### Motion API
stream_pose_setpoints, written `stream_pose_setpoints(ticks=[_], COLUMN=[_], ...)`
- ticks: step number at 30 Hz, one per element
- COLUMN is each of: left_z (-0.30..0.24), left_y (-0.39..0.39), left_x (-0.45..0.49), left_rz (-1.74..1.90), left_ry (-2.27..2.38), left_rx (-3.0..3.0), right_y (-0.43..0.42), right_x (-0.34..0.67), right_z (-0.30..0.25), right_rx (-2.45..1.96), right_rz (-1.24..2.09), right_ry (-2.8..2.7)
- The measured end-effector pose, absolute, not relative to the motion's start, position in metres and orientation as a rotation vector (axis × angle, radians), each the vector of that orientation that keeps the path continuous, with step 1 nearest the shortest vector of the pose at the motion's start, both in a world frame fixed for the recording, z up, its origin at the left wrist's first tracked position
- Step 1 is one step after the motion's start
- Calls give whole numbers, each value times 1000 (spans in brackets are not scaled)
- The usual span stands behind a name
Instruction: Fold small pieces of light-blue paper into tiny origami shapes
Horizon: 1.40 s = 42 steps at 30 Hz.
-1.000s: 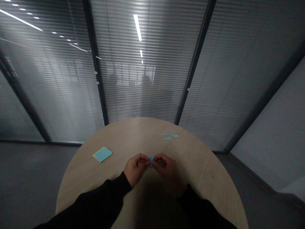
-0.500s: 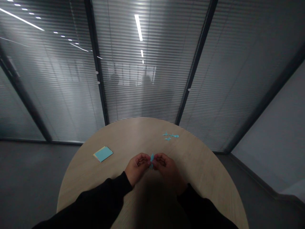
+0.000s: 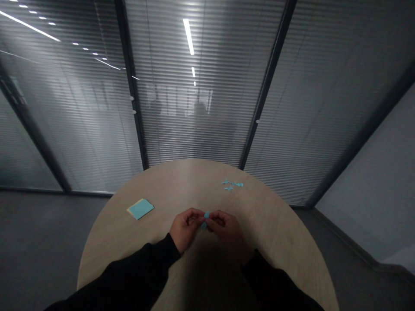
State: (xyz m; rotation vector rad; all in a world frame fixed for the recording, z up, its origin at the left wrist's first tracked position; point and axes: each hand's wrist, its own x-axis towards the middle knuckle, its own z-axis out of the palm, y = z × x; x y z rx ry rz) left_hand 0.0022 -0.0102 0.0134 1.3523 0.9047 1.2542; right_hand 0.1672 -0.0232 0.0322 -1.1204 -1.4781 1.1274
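Observation:
Both my hands are held together above the near part of the round wooden table [image 3: 181, 183]. Between their fingertips is a small piece of folded blue paper [image 3: 204, 220], partly hidden by my fingers. My left hand [image 3: 185, 229] and my right hand [image 3: 227, 231] both pinch it. Further out, three small folded blue paper figures [image 3: 232, 185] lie on the table, beyond my right hand. To the left of my hands lies a stack of blue paper squares [image 3: 140, 209], with a yellow sheet showing at its edge.
Behind the table's far edge stands a glass partition with slatted blinds [image 3: 194, 129] and dark vertical frames. A grey floor [image 3: 42, 233] surrounds the table. A blurred figure shows faintly through the glass.
The folded blue paper has tilted slightly and shifted a little left and down between my fingers. My hands have closed in around it. The items on the table have not moved.

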Motion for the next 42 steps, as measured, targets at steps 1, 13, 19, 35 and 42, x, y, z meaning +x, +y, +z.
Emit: stream_pose_setpoints(ticks=[1, 13, 19, 35, 42], left_z=[14, 6, 4, 17, 7], left_y=[-10, -9, -7, -8, -4], left_x=[3, 5, 3, -3, -4], left_rz=[1258, 1107, 1067, 935, 962], left_ry=[903, 841, 871, 992, 1011], left_rx=[1370, 1283, 1302, 1591, 1523], right_y=[-23, -23, -21, -20, -22], right_x=[167, 170, 172, 173, 171], right_z=[32, 36, 34, 27, 27], right_rx=[-1109, -1150, -1148, -1201, -1199], right_rz=[1134, 1065, 1069, 905, 838], right_ry=[-1478, -1510, -1596, -1638, -1638])
